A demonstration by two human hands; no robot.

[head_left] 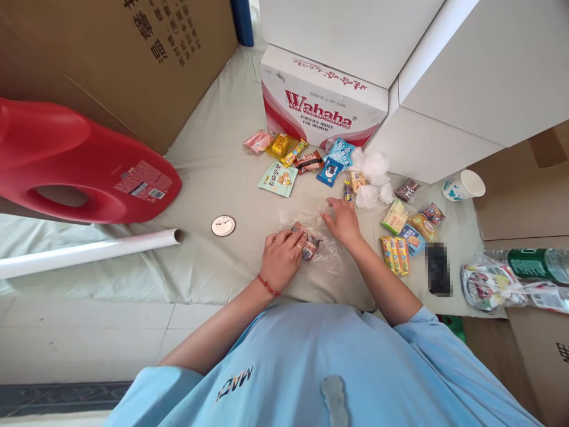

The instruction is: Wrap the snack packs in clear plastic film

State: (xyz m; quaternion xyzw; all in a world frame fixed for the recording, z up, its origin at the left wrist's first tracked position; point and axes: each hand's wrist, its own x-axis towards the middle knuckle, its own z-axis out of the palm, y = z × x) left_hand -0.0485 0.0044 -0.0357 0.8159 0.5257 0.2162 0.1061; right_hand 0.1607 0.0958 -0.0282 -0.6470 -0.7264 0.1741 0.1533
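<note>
My left hand, wearing a red bracelet and a ring, has its fingers closed over the near-left side of a brown snack packet. That packet lies on a crumpled clear plastic bag, spread flat on the cloth. My right hand hovers over or rests on the bag's right side, thumb and fingers apart, with nothing visible in it. Just beyond its fingertips are a small purple-and-yellow packet and a clear-wrapped snack.
Several snack packets, including a mint-green pouch, lie before a Wahaha carton. More snacks, such as yellow packets, a paper cup and a blurred black object are right. Left are a badge, white tube and red jug.
</note>
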